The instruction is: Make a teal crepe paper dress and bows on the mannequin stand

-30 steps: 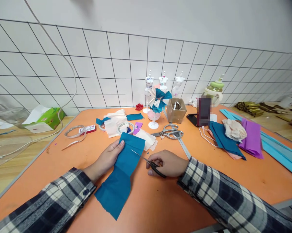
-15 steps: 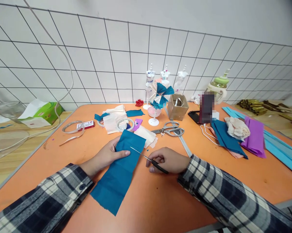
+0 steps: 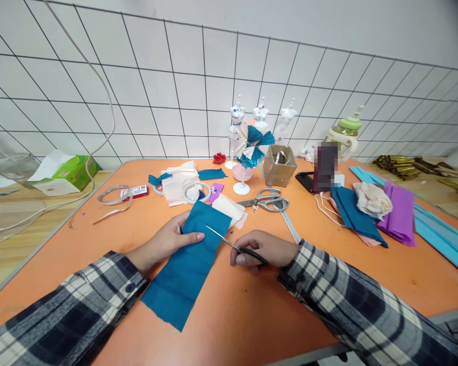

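My left hand (image 3: 175,235) pinches a long strip of teal crepe paper (image 3: 188,272) by its left side, thumb lying on top and fingers behind it. The strip slants down toward the table's near edge, and its lower end is ragged. Small black-handled scissors (image 3: 247,250) are in my right hand (image 3: 261,247), just right of the paper. Their thin metal blades reach over the strip's upper part, level with my left thumb tip. Whether the blades have cut into the paper I cannot tell.
Beyond the paper lie large metal scissors (image 3: 267,200), a tape roll (image 3: 193,193) and cream paper scraps (image 3: 181,183). Miniature dress forms (image 3: 242,187), one dressed in teal and cream, stand behind beside a small cardboard box (image 3: 280,165). Folded purple paper (image 3: 398,213) lies at right.
The scissors and my right hand have shifted very slightly, blades still over the upper strip. My left hand keeps its hold on the paper. The whole view has tilted a little.
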Motion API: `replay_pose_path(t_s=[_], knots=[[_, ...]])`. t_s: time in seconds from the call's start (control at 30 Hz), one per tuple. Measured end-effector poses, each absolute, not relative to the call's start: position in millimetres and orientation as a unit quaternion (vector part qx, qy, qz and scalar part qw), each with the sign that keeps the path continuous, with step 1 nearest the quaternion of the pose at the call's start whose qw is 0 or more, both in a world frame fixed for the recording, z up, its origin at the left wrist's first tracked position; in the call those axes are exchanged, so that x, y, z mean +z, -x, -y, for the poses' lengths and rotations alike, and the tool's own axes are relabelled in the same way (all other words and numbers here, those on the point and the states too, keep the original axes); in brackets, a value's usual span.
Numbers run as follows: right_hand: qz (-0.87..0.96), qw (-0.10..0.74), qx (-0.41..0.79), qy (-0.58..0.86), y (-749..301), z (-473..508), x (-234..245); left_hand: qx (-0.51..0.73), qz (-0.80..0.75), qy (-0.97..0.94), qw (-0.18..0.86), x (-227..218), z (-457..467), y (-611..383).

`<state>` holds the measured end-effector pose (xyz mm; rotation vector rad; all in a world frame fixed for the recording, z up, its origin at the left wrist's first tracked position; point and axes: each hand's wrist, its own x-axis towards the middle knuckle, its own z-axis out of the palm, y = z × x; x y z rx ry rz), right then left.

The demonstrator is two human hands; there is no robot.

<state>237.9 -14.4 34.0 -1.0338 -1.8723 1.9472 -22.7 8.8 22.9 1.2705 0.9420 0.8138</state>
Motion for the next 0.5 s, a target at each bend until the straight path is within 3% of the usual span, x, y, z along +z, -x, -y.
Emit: replay_pose_path(t_s=[0.5], knots=[[0.630, 0.145, 0.677, 0.351, -236.6, 14.3, 30.1, 0.369, -0.414, -0.545, 0.629, 19.4, -13.6, 26.3]])
